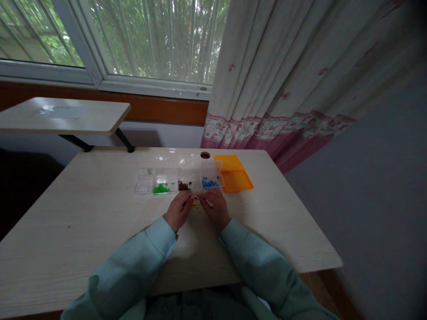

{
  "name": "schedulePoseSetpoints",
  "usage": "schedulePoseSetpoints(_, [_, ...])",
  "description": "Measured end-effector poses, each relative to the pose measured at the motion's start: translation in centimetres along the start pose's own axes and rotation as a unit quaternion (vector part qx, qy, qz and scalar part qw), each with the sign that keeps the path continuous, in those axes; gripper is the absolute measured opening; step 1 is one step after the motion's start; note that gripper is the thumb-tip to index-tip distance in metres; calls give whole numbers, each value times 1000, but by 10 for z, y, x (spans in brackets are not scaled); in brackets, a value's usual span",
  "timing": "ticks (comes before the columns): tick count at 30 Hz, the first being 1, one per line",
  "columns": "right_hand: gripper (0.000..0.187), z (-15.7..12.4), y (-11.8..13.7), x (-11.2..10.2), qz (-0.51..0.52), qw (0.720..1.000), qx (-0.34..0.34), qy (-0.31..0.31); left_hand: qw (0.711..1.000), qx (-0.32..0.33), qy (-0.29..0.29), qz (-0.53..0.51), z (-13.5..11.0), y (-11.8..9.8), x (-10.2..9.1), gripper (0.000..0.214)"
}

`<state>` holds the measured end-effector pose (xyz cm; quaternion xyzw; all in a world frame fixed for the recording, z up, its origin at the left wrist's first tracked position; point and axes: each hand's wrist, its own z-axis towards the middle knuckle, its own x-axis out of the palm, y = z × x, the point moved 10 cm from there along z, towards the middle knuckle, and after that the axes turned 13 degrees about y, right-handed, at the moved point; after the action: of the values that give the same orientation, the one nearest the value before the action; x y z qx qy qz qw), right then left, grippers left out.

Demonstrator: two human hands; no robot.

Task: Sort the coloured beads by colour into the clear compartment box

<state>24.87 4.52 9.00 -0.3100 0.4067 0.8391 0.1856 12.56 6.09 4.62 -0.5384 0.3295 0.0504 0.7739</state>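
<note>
My left hand [179, 210] and my right hand [216, 207] rest close together on the pale wooden table [83, 213], fingers curled and pinched over small light pieces [197, 203] lying between them. What each pinch holds is too small to name. Just beyond my fingers stands a clear compartment box [178, 180] with green beads [160, 189], dark red beads [184, 185] and blue beads [210, 182] in separate sections. Both arms wear light teal sleeves.
An orange tray or lid [233, 173] lies to the right of the clear box. A cable hole [205, 155] sits in the table's far edge. A second small tabletop [63, 115] stands at back left under the window; a curtain [283, 89] hangs at right.
</note>
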Motion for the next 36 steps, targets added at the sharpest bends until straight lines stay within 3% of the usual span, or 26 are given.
schedulePoseSetpoints(14, [19, 0, 2, 8, -57, 996, -25, 59, 1000, 0, -26, -10, 2, -3, -11, 32])
schedulePoseSetpoints(22, [23, 2, -19, 4, -61, 996, -3, 65, 997, -12, -74, 18, 0, 0, -35, 28])
schedulePoseSetpoints(25, [19, 5, -25, 3, -66, 995, -3, 79, 994, -12, -100, 33, -3, -1, -49, 27])
schedulePoseSetpoints(30, [16, 4, -24, 19, -85, 985, -23, 151, 985, -5, -131, 112, -13, 2, -82, 23])
schedulePoseSetpoints(36, [17, 1, -20, 27, -101, 977, -29, 183, 967, -27, -205, 146, -35, 21, -130, 20])
